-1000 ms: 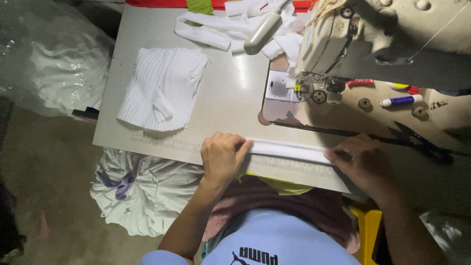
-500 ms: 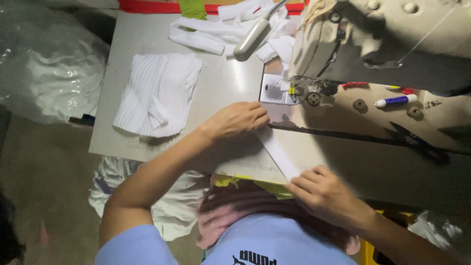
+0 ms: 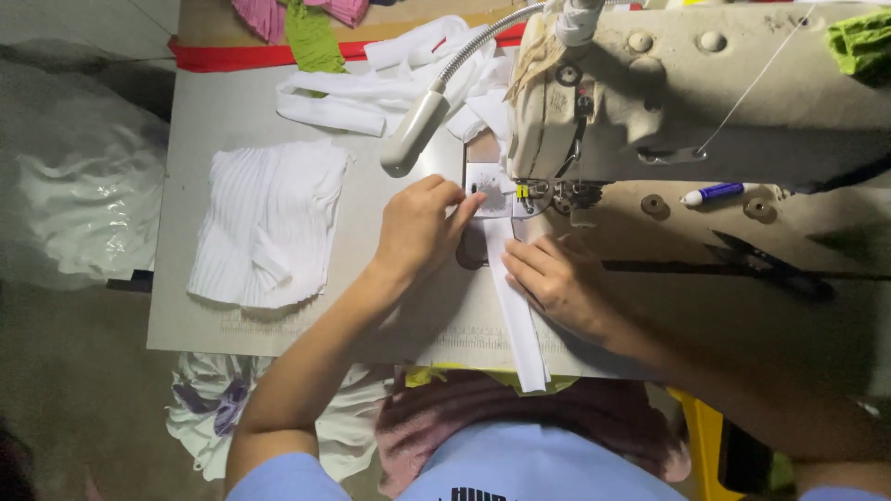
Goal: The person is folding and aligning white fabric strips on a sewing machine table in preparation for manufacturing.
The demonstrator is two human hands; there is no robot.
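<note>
Head view: a narrow white fabric strip [image 3: 513,306] lies on the sewing table [image 3: 186,186], running from the needle area of the cream sewing machine [image 3: 668,102] straight back over the table's near edge, where its tail hangs off. The left hand [image 3: 419,232] rests flat and open, fingertips pinning the strip's top end just beside the presser foot [image 3: 524,192]. The right hand [image 3: 557,278] lies against the strip's right edge, fingers loosely spread and pressing down, gripping nothing.

The strip looks light, thin and limp, probably a soft knit that would stretch, curl or skew if tugged. Flat fingertip pressure close to the foot, with a second hold further along its edge, seems the safest way to keep it straight.

Half a second ago the strip lay at a slant across the near edge, the left hand sat further left of the machine, and the right hand was low by the table's near edge. Now both hands are up by the needle and the strip is lined up lengthwise.

A folded stack of white ribbed pieces [image 3: 264,223] lies toward the left edge, well apart, more white strips [image 3: 371,88] are heaped at the far edge, and black scissors [image 3: 766,264] and a blue-and-white pen [image 3: 715,193] rest to the right.
</note>
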